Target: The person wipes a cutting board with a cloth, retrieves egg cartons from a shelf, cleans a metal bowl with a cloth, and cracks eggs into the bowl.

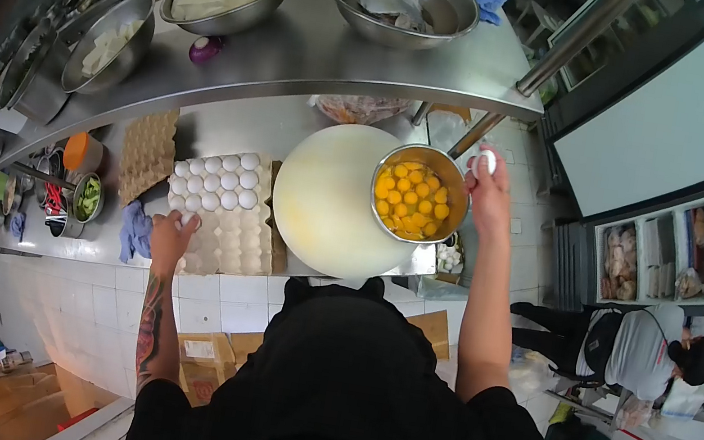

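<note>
My right hand (489, 193) is closed round a white egg, held just beyond the right rim of a steel bowl (375, 203). Inside the bowl lie several cracked eggs with whole orange yolks (411, 194). The bowl rests on the right part of a round white cutting board (318, 206). Over at the left, my left hand (174, 234) has its fingers on an egg at the lower left corner of the egg tray (232, 243). White eggs (211, 185) fill the tray's far rows; its near cups hold none.
An empty egg carton (146, 155), a blue cloth (135, 231) and a bowl of green vegetables (87, 199) are at the left. Above runs a steel shelf (304, 53) with large bowls and a red onion (204, 50). At the right a person (638, 349) stands.
</note>
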Demonstrator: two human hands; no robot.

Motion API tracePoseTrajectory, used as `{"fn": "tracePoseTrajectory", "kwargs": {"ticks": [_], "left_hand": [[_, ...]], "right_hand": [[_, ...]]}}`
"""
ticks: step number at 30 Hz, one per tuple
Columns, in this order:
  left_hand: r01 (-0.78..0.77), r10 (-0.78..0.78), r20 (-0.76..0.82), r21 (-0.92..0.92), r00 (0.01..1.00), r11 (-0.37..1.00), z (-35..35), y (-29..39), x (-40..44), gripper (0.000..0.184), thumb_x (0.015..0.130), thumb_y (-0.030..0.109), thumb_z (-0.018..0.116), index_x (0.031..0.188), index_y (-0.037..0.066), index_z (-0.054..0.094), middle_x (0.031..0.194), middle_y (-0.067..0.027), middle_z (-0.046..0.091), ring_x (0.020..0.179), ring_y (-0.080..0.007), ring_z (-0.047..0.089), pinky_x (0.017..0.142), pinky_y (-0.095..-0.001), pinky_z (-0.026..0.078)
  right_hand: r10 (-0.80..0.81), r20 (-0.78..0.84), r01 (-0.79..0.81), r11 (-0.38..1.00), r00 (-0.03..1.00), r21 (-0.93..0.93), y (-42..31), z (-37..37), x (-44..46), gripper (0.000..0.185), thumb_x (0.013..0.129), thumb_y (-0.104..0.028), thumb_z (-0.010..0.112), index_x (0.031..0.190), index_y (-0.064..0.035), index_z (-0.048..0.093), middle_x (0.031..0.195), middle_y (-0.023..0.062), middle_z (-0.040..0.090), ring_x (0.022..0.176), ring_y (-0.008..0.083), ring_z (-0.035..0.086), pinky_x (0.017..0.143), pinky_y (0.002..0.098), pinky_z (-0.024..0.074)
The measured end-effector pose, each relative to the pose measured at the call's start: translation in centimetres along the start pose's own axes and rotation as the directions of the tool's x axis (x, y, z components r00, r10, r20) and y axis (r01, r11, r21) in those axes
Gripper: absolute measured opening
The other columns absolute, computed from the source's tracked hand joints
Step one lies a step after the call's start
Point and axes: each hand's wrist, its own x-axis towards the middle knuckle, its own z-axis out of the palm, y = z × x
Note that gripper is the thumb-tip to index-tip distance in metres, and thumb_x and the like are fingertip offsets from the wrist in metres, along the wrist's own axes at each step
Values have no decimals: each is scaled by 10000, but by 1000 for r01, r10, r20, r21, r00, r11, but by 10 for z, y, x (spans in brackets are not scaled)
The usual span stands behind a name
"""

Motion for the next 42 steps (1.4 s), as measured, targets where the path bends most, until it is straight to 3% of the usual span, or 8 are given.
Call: {"fn": "tracePoseTrajectory", "kwargs": {"ticks": [8,15,22,24,28,32,34,42], "left_hand": [[385,-325,221,-679,919,626,-57,92,-2,527,977,453,677,1152,-43,663,828,-86,638,621,-154,581,594,-282,471],[286,220,289,-957,932,49,-46,244,8,348,1063,341,572,1130,4,624,834,-32,599,600,-107,555,542,-269,453],[250,562,302,-953,770,169,-29,373,11,398,1040,406,612,1104,15,656,836,-29,621,601,-89,570,517,-269,464],[235,608,328,-945,723,229,-25,394,10,436,1031,445,617,1098,17,667,816,-25,620,608,-90,579,524,-267,472],[171,637,447,-878,627,448,-20,422,14,527,1019,539,587,1134,33,679,794,-27,622,622,-96,604,544,-252,488],[255,648,471,-879,598,404,-13,422,16,514,1055,520,523,1153,36,665,835,-43,632,611,-101,595,539,-259,485],[292,646,460,-887,609,357,-9,407,20,478,1072,482,504,1139,34,657,847,-47,630,601,-102,584,528,-260,474],[332,622,369,-926,690,181,-30,355,10,320,1103,315,489,1088,25,623,921,-74,613,589,-114,549,514,-254,437]], "right_hand": [[-287,375,470,467,882,-749,-9,22,-23,273,1043,-239,588,1262,-101,503,957,207,680,898,409,689,766,451,529],[-147,427,434,19,892,-901,-25,31,-34,311,1034,-317,586,1276,-131,529,965,221,692,777,407,690,690,466,537],[-311,-40,181,648,950,-740,-12,-76,-43,451,996,-330,643,1377,-109,545,1147,211,697,839,368,701,733,424,558],[-511,404,229,-371,759,-900,20,-112,-44,571,955,-215,701,1467,-82,485,1311,212,610,954,310,676,779,375,548],[-225,402,420,753,888,-506,-40,-6,-88,633,883,-117,772,1457,-60,513,1259,170,579,1026,225,633,829,318,540],[-330,661,694,591,674,-412,-16,-7,-43,488,939,-145,723,1396,-66,570,1108,106,629,871,154,647,739,296,550],[59,305,35,956,951,-291,-3,-30,-9,341,1025,-223,633,1330,-71,613,966,46,652,715,103,616,631,267,522],[36,-54,-17,948,998,319,10,-14,45,360,1087,-305,527,1366,-78,538,971,58,648,682,122,577,619,269,478]]}}
